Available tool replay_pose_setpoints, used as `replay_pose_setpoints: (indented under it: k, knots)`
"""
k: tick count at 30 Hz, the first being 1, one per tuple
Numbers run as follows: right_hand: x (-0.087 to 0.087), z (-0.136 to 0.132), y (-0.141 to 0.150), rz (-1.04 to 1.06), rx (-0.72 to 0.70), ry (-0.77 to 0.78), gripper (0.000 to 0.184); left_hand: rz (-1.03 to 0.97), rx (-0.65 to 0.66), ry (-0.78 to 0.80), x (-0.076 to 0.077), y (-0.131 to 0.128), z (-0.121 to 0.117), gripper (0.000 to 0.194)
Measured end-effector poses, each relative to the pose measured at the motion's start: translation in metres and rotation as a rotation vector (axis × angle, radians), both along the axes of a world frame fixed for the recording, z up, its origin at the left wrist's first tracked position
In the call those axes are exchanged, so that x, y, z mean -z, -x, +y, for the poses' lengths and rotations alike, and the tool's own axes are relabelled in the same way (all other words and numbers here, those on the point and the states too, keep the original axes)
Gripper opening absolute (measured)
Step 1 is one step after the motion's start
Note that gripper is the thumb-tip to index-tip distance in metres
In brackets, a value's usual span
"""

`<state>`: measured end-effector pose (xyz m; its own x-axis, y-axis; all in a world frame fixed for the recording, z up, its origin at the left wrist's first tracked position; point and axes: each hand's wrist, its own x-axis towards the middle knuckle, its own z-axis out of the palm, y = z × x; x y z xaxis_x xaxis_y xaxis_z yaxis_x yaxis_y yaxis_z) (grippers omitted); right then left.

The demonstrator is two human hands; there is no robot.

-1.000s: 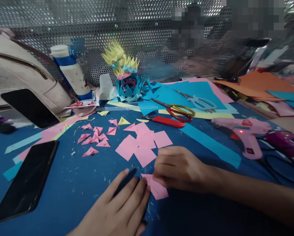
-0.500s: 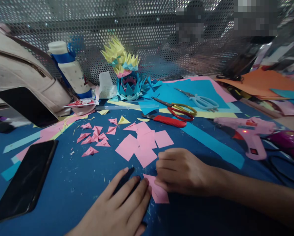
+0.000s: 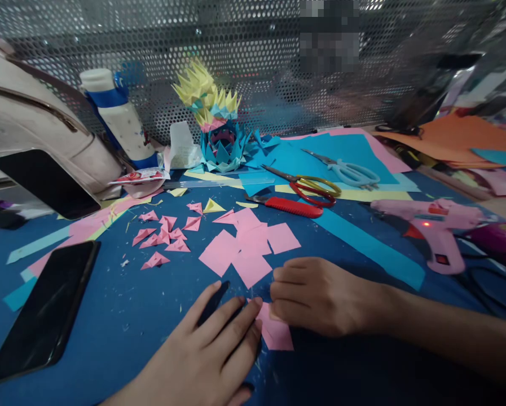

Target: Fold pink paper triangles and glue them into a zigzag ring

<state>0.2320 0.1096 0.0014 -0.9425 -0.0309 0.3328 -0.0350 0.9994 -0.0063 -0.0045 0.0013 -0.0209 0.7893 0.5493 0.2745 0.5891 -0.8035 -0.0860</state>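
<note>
A piece of pink paper, its near edge slanting down to the right, lies on the blue table between my hands. My left hand rests flat with fingers stretched out, the fingertips on the paper's left corner. Curled closed, my right hand has its thumb side against the paper's upper right edge and covers part of it. Just beyond lie several overlapping pink paper squares. To their left are several small folded pink triangles and one yellow folded triangle.
A red-handled cutter, red-and-yellow scissors and light blue scissors lie farther back. At right is a pink glue gun with its light on. Two phones are at left. A paper model stands behind, near a bottle.
My left fingertips have slid slightly up and right over the pink paper's corner. My right hand has shifted slightly right, its thumb side still at the paper. The view has turned a little.
</note>
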Motion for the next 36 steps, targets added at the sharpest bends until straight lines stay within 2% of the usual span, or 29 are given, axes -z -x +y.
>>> replay_pose_setpoints:
  k: [5, 18, 31, 36]
  knots:
    - [-0.0022, -0.0008, -0.0006, -0.032, -0.004, -0.007, 0.037, 0.012, 0.007, 0.012, -0.0026, -0.0009, 0.0017, 0.044]
    - [-0.0004, 0.0006, -0.0005, -0.023, -0.019, -0.015, 0.031, 0.021, 0.023, 0.031, -0.0049, -0.0008, 0.0013, 0.044]
    - [-0.0007, 0.0008, -0.0026, 0.002, -0.030, -0.055, 0.032, 0.030, -0.030, -0.075, -0.0069, -0.0076, -0.0060, 0.043]
    - [-0.0011, 0.0025, -0.0041, -0.006, -0.026, -0.002, 0.032, 0.028, -0.024, -0.081, -0.0066, -0.0066, -0.0054, 0.042]
